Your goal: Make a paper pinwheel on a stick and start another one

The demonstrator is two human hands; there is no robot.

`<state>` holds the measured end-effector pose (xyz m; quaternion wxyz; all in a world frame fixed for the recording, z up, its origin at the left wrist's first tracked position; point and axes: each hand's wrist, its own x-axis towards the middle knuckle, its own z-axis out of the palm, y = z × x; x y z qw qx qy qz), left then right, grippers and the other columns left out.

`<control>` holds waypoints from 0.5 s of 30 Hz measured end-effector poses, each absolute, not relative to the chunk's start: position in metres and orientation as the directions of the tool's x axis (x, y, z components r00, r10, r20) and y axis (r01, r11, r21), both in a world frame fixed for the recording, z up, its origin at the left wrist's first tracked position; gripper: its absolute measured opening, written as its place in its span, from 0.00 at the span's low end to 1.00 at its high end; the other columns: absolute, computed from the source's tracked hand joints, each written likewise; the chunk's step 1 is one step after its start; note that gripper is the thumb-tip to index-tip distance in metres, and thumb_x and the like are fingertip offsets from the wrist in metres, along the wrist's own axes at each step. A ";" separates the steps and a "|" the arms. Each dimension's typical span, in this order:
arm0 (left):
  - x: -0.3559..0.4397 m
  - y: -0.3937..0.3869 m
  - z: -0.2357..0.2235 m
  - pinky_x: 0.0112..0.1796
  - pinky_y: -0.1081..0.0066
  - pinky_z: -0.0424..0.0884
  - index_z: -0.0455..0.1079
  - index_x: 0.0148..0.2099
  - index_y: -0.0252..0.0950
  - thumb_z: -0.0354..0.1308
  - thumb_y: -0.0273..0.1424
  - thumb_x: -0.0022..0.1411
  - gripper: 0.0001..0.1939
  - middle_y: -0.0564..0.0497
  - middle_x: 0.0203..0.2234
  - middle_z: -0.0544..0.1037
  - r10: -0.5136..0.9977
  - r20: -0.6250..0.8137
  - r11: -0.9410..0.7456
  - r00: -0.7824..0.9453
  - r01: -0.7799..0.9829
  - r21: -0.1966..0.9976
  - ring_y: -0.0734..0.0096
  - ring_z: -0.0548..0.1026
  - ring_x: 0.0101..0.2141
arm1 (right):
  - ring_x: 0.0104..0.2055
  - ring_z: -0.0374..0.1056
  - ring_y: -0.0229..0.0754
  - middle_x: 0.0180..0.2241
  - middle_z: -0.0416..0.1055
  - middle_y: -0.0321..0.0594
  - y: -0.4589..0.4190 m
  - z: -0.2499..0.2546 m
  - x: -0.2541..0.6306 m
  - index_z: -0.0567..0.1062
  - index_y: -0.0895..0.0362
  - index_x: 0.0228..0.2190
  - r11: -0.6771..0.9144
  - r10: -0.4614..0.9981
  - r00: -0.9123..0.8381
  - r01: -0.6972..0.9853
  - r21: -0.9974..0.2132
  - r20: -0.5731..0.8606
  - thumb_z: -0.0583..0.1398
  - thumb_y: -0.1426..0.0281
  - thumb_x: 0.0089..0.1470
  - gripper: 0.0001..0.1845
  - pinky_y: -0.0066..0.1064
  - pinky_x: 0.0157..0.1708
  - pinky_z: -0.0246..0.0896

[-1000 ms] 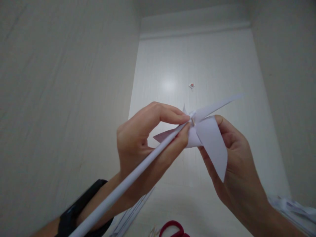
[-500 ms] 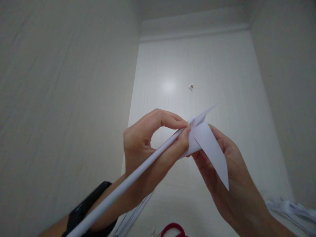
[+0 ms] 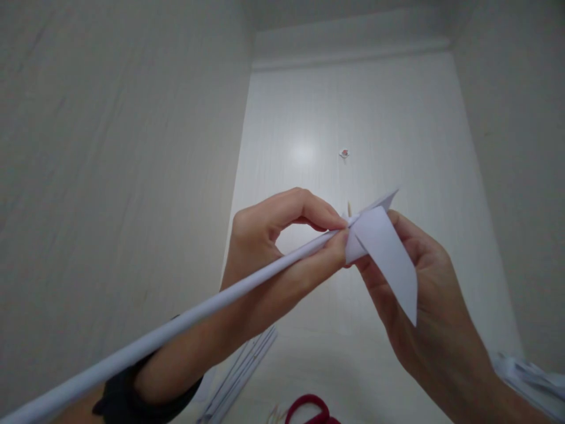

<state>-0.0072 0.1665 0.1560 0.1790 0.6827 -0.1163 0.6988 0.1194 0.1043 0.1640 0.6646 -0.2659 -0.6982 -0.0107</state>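
Note:
My left hand (image 3: 269, 235) pinches a white rolled paper stick (image 3: 212, 302) close to its upper end, thumb and index finger together. The stick slants down past my wrist to the lower left edge. Against its upper end sits a white paper pinwheel (image 3: 391, 259) with folded, pointed blades. My right hand (image 3: 435, 300) closes around the pinwheel from behind and the right; the paper partly hides its fingers. A thin pointed wooden tip, like a toothpick (image 3: 349, 208), sticks up just beyond the pinched spot.
Red scissors handles (image 3: 304, 400) lie at the bottom edge, beside several thin wooden picks (image 3: 276, 414). Several white paper sticks (image 3: 245, 374) rest at lower left. More white paper (image 3: 529, 377) lies at lower right. A small reddish-white mark (image 3: 344, 153) is on the pale surface ahead.
Both hands have moved slightly right with the stick and pinwheel. The stick now slants less steeply, its lower end swung left. The wooden tip now shows above the paper.

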 end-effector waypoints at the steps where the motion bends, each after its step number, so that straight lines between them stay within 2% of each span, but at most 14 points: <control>1: -0.008 0.167 0.156 0.34 0.68 0.71 0.74 0.33 0.41 0.65 0.27 0.54 0.04 0.54 0.31 0.77 0.096 0.995 -0.908 0.002 -0.410 0.088 0.70 0.75 0.32 | 0.28 0.66 0.29 0.27 0.70 0.31 0.105 0.164 0.120 0.71 0.56 0.28 0.863 0.366 0.024 0.364 -0.349 0.930 0.64 0.70 0.52 0.06 0.15 0.27 0.65; 4: -0.008 0.169 0.155 0.34 0.69 0.71 0.74 0.33 0.41 0.64 0.27 0.55 0.04 0.54 0.31 0.77 0.106 0.994 -0.907 0.009 -0.410 0.100 0.70 0.74 0.32 | 0.29 0.67 0.29 0.29 0.71 0.31 0.108 0.163 0.122 0.73 0.56 0.29 0.870 0.395 0.033 0.308 -0.386 0.918 0.66 0.73 0.49 0.05 0.14 0.29 0.65; 7: -0.009 0.171 0.155 0.39 0.68 0.72 0.74 0.35 0.39 0.63 0.27 0.56 0.03 0.54 0.33 0.78 0.054 0.998 -0.919 0.016 -0.389 0.056 0.69 0.75 0.35 | 0.29 0.66 0.28 0.29 0.71 0.31 0.107 0.162 0.124 0.74 0.56 0.30 0.873 0.395 0.049 0.292 -0.391 0.918 0.65 0.71 0.50 0.05 0.13 0.28 0.64; 11: -0.015 0.178 0.157 0.44 0.70 0.72 0.74 0.42 0.38 0.62 0.25 0.57 0.10 0.53 0.39 0.78 -0.086 0.990 -0.949 0.115 -0.312 -0.047 0.69 0.74 0.42 | 0.28 0.65 0.29 0.28 0.70 0.34 0.103 0.165 0.129 0.72 0.58 0.31 0.836 0.374 0.068 0.406 -0.368 0.925 0.63 0.71 0.53 0.04 0.14 0.26 0.62; 13: -0.018 0.184 0.159 0.44 0.72 0.72 0.74 0.45 0.39 0.60 0.23 0.57 0.13 0.54 0.42 0.77 -0.092 0.975 -0.951 0.200 -0.308 -0.026 0.70 0.74 0.44 | 0.29 0.65 0.29 0.28 0.70 0.34 0.104 0.168 0.136 0.71 0.59 0.31 0.813 0.364 0.067 0.464 -0.351 0.929 0.62 0.71 0.54 0.04 0.15 0.28 0.62; 15: -0.022 0.190 0.162 0.41 0.75 0.72 0.74 0.46 0.38 0.57 0.22 0.59 0.13 0.54 0.42 0.78 -0.022 0.967 -0.952 0.254 -0.301 0.057 0.73 0.75 0.42 | 0.29 0.65 0.29 0.28 0.69 0.33 0.108 0.171 0.144 0.71 0.59 0.30 0.813 0.346 0.049 0.482 -0.325 0.937 0.62 0.72 0.52 0.04 0.14 0.29 0.62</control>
